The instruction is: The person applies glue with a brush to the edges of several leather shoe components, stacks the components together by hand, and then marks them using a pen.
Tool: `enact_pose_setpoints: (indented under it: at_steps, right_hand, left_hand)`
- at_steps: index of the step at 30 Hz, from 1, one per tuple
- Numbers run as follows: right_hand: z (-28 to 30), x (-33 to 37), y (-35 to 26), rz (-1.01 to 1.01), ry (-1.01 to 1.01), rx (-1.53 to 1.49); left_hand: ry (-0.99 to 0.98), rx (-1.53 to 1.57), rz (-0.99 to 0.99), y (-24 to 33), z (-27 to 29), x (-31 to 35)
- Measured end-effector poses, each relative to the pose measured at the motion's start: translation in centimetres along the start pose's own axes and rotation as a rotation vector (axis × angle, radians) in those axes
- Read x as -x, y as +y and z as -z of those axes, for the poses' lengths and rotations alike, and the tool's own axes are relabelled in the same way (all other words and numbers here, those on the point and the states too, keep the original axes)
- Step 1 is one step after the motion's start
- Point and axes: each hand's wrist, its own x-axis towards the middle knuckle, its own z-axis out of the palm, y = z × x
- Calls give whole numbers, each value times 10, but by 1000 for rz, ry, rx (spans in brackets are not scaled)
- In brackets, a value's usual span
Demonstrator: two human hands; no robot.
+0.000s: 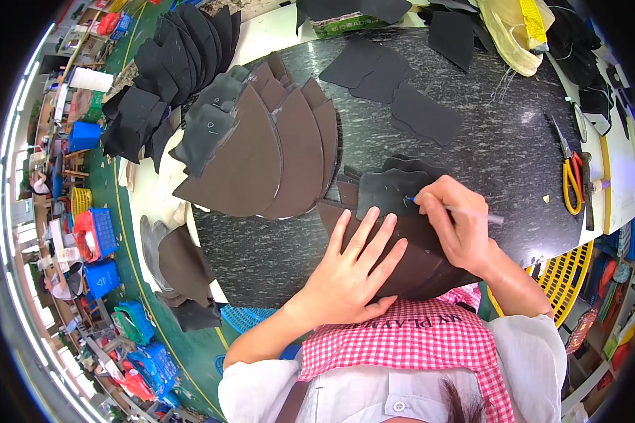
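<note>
My left hand lies flat with spread fingers on a brown leather-like piece at the table's near edge. A smaller dark grey piece overlaps its far side, just beyond my left fingertips. In my right hand is a slim pen with a pale barrel. Its blue tip meets the right part of the grey piece, where faint pale marks show. More dark pieces peek out beyond it. Left of my hands, large pointed brown pieces lie fanned in layers, with marked grey pieces on top.
The dark speckled table carries loose black pieces toward the back. Scissors with yellow and red handles lie at the right. Fanned black pieces sit at the far left. A yellow basket stands below the right edge.
</note>
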Motion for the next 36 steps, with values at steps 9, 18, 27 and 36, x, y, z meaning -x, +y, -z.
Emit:
enact_pose_setpoints:
  at_steps: [9, 18, 27, 36]
  right_hand:
    - [23, 8, 3, -136, 513, -531]
    - [5, 6, 1, -17, 36, 58]
    - [8, 5, 7, -16, 91, 28]
    - [37, 17, 5, -124, 511, -453]
  left_hand:
    - [428, -208, -146, 15, 64, 23]
    - [64, -2, 12, 0, 4, 3]
    - [66, -62, -41, 1, -9, -7]
    - [757, -159, -29, -13, 75, 44]
